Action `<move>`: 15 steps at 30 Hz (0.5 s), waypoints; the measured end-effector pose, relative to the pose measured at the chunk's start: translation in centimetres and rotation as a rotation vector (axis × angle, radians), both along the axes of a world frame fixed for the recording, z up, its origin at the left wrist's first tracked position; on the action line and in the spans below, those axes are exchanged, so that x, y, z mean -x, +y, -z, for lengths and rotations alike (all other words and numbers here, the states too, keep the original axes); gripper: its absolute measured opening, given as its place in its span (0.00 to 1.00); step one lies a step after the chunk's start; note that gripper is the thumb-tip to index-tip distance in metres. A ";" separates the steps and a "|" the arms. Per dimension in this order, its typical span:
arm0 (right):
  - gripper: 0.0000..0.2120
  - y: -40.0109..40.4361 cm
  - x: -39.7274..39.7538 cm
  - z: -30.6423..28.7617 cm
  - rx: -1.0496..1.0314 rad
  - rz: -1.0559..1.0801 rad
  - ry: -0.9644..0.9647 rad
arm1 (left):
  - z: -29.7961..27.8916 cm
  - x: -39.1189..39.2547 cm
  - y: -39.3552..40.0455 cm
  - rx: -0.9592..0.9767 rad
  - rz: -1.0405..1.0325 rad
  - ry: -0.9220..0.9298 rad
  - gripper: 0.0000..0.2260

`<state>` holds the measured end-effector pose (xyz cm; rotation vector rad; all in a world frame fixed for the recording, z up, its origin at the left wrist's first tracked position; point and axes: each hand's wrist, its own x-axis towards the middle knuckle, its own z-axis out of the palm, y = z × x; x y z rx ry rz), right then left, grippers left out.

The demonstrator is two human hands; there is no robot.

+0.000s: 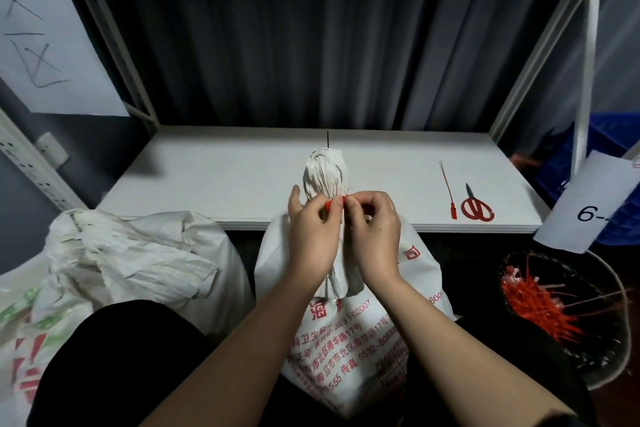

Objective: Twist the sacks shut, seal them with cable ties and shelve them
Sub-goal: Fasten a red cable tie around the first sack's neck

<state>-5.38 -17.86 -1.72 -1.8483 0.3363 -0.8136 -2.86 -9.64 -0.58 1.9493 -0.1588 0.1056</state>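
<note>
A: Hands?
B: Left hand [313, 236] and right hand [374, 236] both up at the twisted neck of the sack [349, 333], touching each other. Left fingers [330, 210] curled narrow, pinching the red tie [335, 203]. Right fingers [353, 206] curled too, pinching the same tie from the other side. Only a short red bit shows between them.

A: Where's the sack?
B: On the floor, upright against the front edge of the shelf [214, 177], at its middle. Bunched top sticks up above the hands, over the shelf board.

A: Writing on it?
B: Red Chinese print, partly hidden by the arms. I read "北区港华路17号", "传真", "0532-", "02007". The rest is too creased to tell.

A: Other stuff?
B: Second sack [114, 263] on the floor at left, crumpled, with green and red print, unreadable. Spare tie [448, 191] and red-handled scissors [476, 206] near the shelf's front right corner, just beside each other. Bin [568, 319] on the floor at right, holding red ties. Paper tag [588, 204] on the right post reads "6-", then cut off. Sheet [45, 28] upper left, hand-drawn strokes, not legible.
</note>
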 end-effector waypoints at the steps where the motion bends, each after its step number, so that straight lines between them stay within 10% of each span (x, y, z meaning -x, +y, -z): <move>1: 0.04 0.0 0.0 0.0 0.002 0.008 0.000 | 0.1 -0.2 0.0 0.010 0.024 -0.014 0.13; 8: 0.04 0.3 0.3 -0.1 0.014 0.043 -0.006 | 0.1 0.1 -0.6 -0.436 -0.100 -0.223 0.14; 15: 0.03 0.1 0.0 0.3 0.015 0.039 -0.023 | 0.0 0.1 -0.4 -0.253 -0.098 -0.204 0.10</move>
